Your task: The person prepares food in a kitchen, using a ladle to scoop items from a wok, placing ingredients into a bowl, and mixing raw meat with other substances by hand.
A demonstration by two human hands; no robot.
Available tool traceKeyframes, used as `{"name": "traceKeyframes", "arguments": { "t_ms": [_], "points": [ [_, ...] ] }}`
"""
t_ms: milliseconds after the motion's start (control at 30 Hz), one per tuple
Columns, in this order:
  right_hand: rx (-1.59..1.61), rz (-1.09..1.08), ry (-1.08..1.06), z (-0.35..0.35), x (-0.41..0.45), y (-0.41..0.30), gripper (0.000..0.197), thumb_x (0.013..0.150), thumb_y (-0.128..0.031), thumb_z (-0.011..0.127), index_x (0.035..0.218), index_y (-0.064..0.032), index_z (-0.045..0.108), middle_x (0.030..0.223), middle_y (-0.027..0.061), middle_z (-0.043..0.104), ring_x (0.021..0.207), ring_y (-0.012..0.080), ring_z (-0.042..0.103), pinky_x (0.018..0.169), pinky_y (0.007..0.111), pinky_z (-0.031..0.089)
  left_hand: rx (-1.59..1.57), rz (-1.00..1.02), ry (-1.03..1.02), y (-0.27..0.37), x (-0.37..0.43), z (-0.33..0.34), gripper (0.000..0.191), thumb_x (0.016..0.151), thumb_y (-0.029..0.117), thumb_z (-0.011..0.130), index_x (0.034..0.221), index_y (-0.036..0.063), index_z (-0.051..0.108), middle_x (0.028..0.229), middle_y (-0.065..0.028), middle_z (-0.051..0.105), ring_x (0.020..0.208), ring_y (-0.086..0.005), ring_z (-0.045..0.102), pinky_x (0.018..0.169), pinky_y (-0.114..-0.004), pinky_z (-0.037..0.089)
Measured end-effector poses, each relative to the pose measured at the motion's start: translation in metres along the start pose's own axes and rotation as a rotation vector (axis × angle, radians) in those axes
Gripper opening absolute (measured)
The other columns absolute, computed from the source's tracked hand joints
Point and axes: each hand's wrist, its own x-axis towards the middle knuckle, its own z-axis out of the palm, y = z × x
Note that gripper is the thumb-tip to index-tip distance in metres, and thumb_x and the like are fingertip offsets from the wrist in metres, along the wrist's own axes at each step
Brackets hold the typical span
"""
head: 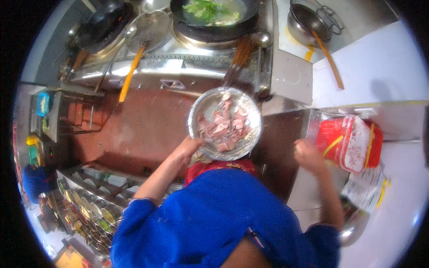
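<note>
My left hand [194,147] grips the near left rim of a round metal bowl [257,122], which is held in front of my body above the floor. Pieces of raw, pinkish meat [223,125] lie in it, and pale residue coats the inner wall on the right. A pale cloth [199,159] shows beneath the bowl by that hand. Off to the right, my right hand [308,156] is raised with its fingers curled. Blur hides whether it holds anything. Just beyond it is a red plastic tub [375,145] with white powder [356,144] at its top.
Ahead, a wok [249,13] with leafy greens in liquid sits on the range. A mesh strainer [150,31] and a bamboo wok brush [244,53] lie near it. A pot [303,25] stands at upper right. Behind left are several ingredient containers [95,207] and a person [35,184].
</note>
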Motion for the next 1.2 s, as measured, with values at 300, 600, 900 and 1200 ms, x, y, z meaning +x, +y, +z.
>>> {"name": "traceKeyframes", "arguments": {
  "t_ms": [300,600,900,1200],
  "points": [
    [-0.120,0.097,-0.492,0.031,0.014,0.026,0.028,0.087,-0.017,0.051,0.111,-0.0042,0.053,0.110,0.0181,0.056,0.096,0.0387,0.062,0.075,0.050,0.052,0.067,-0.056,0.000,-0.004,0.003,0.005,0.035,0.079,0.015,0.064,0.106,-0.0076,0.066,0.102,-0.0153,0.067,0.090,-0.0228,0.060,0.078,-0.035,0.049],
    [-0.014,0.007,-0.225,0.025,0.028,0.016,0.037,0.087,-0.015,0.060,0.122,-0.0054,0.052,0.120,0.0164,0.056,0.103,0.0340,0.061,0.085,0.042,0.052,0.006,-0.047,-0.022,-0.019,0.017,0.005,0.036,0.079,0.005,0.057,0.112,-0.0085,0.062,0.104,-0.0170,0.066,0.094,-0.0246,0.062,0.082,-0.036,0.050],
    [0.699,0.032,0.050,0.048,0.110,-0.113,0.029,0.089,-0.007,0.062,0.116,-0.0054,0.054,0.109,0.0073,0.058,0.101,0.0162,0.055,0.087,0.031,0.047,-0.037,0.012,-0.081,-0.020,0.017,0.008,0.036,0.081,0.001,0.052,0.114,-0.0093,0.060,0.105,-0.0168,0.065,0.094,-0.0226,0.062,0.083,-0.036,0.051],
    [0.614,-0.061,0.097,0.051,0.137,-0.163,0.028,0.090,-0.013,0.062,0.115,-0.0034,0.056,0.109,0.0119,0.061,0.103,0.0212,0.058,0.088,0.033,0.047,-0.027,0.040,-0.148,-0.018,0.015,0.007,0.039,0.079,0.007,0.058,0.116,-0.0071,0.062,0.109,-0.0156,0.066,0.100,-0.0224,0.060,0.090,-0.035,0.046]
  ]
}}
